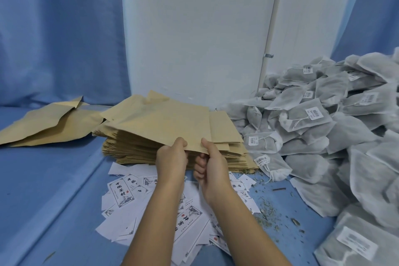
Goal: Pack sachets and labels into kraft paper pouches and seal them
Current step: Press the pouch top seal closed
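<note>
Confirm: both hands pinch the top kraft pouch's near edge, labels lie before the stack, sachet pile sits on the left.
Wrong on one point: the head view shows the sachet pile on the right. The rest holds: left hand and right hand pinch the top kraft pouch, labels lie before the stack.

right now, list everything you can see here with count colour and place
top pouch: one, tan kraft paper, lifted off the stack, centre
pouch stack: many, tan, centre, under the top pouch
loose pouches: a few, tan, crumpled, far left
labels: many, white with black print, scattered in front of the stack
sachets: large heap, grey mesh with white barcode tags, right side
herb crumbs: many, greenish, between the labels and the sachets
table cover: one, blue, under everything
curtains: blue, behind, left and right
wall panel: white, behind, centre
left hand: pinches the top pouch's near edge
right hand: pinches the same edge, beside the left
</note>
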Motion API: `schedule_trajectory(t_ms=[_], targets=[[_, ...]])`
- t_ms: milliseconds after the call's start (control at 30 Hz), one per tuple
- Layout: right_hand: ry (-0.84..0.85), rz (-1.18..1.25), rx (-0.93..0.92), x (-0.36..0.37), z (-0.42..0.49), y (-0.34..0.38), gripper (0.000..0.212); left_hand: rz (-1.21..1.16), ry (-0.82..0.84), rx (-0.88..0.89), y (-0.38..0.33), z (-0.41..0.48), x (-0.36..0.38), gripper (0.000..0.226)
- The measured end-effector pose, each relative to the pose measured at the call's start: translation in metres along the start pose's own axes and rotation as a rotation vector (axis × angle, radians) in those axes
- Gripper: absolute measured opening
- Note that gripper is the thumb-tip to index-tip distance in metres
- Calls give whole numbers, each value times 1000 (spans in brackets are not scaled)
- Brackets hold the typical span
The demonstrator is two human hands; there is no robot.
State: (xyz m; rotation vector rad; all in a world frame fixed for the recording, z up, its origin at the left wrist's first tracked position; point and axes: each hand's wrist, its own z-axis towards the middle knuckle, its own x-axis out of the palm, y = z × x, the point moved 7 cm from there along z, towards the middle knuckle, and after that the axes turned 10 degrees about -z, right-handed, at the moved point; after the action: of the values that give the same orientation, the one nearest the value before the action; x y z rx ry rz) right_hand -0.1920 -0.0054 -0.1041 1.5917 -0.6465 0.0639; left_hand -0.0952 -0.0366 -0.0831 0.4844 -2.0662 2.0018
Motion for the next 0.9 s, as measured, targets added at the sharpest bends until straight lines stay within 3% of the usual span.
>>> schedule_trajectory(t_ms=[133, 267, 333, 467, 600, 767, 900], targets=[[-68, -21, -59, -1, -3, 1, 39, 73, 102, -4, 2, -8, 10, 44], [-183, 55, -79, -14, -2, 7, 29, -6, -44, 14, -4, -2, -5, 28], [-153, 22, -81, -10, -3, 6, 27, 2, -4, -11, -3, -2, -2, 27], [-52, -36, -16, 0, -3, 1, 38, 84, 165, -102, 4, -10, 13, 50], [-185, 71, -54, -18, -3, 13, 34, -101, -6, -69, -2, -4, -2, 26], [-268, 109, -54, -24, -5, 11, 31, -100, 96, -77, -3, -5, 3, 28], [-330, 127, -98, -34, -5, 17, 30, -113, -16, 35, -11, 0, -10, 22]])
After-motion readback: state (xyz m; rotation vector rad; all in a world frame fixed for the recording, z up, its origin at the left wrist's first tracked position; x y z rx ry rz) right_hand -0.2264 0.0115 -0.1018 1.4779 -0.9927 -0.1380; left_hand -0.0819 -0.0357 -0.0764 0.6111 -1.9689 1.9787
